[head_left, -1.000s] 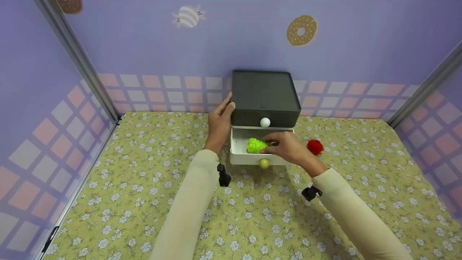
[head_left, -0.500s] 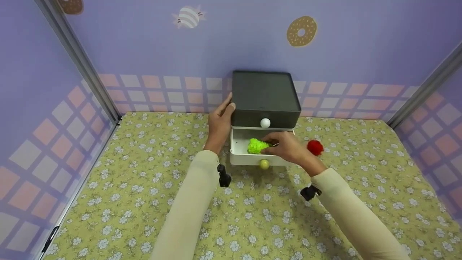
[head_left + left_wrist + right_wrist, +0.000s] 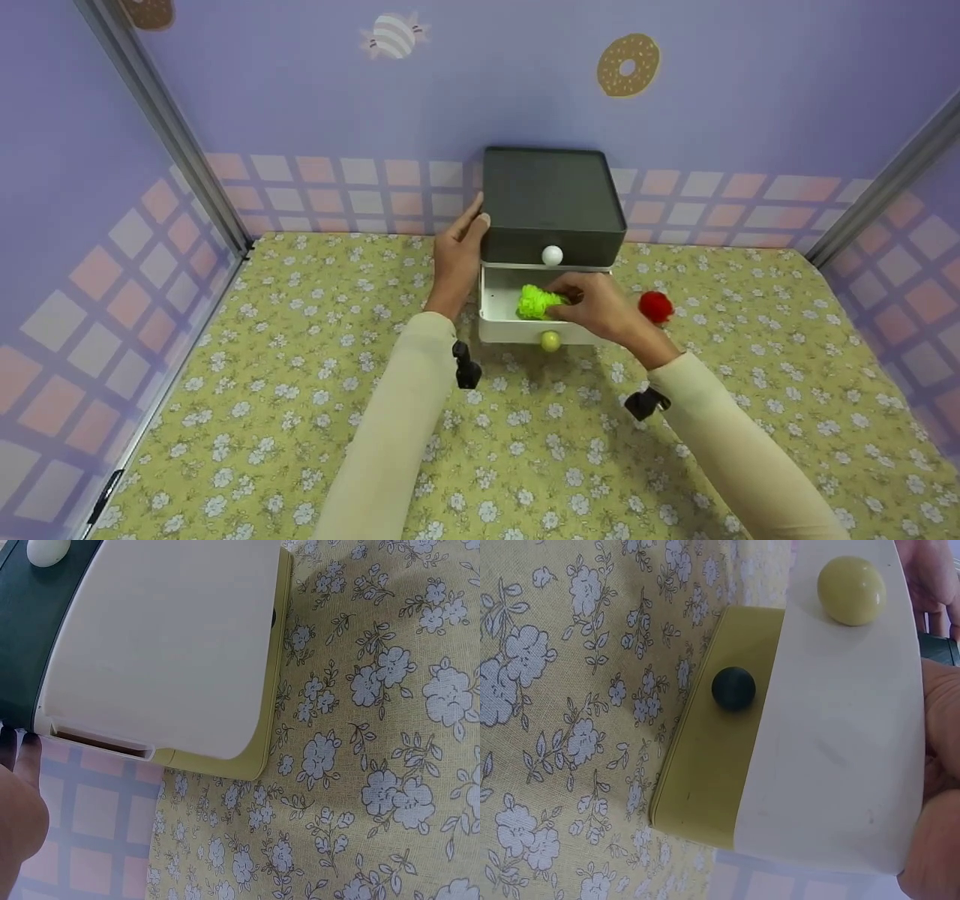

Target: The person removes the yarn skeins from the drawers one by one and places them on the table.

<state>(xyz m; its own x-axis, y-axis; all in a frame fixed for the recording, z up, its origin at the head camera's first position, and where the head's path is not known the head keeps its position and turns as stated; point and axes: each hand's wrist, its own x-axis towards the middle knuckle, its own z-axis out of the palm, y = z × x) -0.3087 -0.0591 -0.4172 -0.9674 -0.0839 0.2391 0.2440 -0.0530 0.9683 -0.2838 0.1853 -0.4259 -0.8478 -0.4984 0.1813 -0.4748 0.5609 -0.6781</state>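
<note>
A small drawer unit has a dark green top tier with a white knob. Below it, a white drawer with a yellow knob is pulled out. My left hand rests along the left side of the top tier, thumb near its front corner. My right hand reaches into the drawer and pinches a fluffy neon-green bundle by its right end, which the fingers partly hide. In the right wrist view, the drawer front blocks the bundle from sight.
A red fluffy ball lies on the flowered cloth, right of the drawer unit. The lowest tier is a yellow drawer with a dark green knob. Behind stands a purple patterned wall.
The neon-green bundle has shifted very slightly to the right within the drawer, still in the right hand's pinch. My left hand has stayed in place.
</note>
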